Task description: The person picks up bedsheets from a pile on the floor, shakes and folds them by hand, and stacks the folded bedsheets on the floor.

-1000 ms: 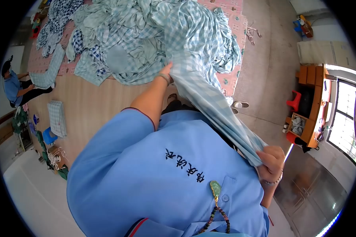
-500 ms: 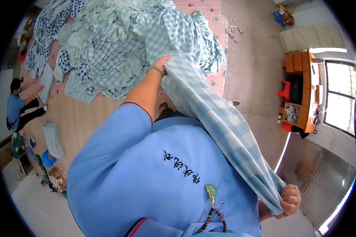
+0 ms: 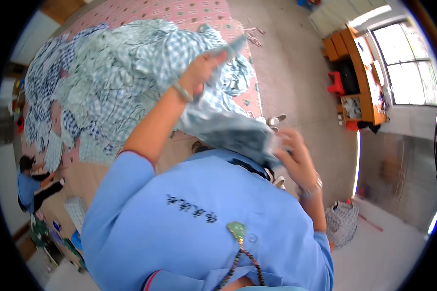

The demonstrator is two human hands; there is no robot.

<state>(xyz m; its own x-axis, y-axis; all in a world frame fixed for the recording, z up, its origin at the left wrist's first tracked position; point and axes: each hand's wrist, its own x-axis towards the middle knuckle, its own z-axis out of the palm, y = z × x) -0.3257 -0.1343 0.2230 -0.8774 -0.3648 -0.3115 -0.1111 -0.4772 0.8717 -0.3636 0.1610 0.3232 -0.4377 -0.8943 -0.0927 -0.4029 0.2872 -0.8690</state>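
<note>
A light blue and white checked cloth (image 3: 228, 128) hangs bunched between my hands, in front of my waist and blurred by motion. My left hand (image 3: 201, 72), with a bangle at the wrist, is closed on one part of it, and a strip sticks out beyond the fingers. My right hand (image 3: 296, 157) pinches the other end at my right side; its fingertips are smeared. Behind the cloth lies a large heap of crumpled checked cloths (image 3: 116, 87), pale green-blue for the most part, with darker blue ones at the left.
The heap rests on a pink patterned mat (image 3: 189, 12). At the left, a person in a blue shirt (image 3: 26, 186) bends over a checked cloth. A wooden desk (image 3: 366, 92) and a red stool (image 3: 335, 83) stand at the right. A checked bundle (image 3: 343, 224) sits at lower right.
My right hand has come up and inward from low at the right. The cloth, stretched long before, is now gathered shorter between my hands. My view has turned somewhat.
</note>
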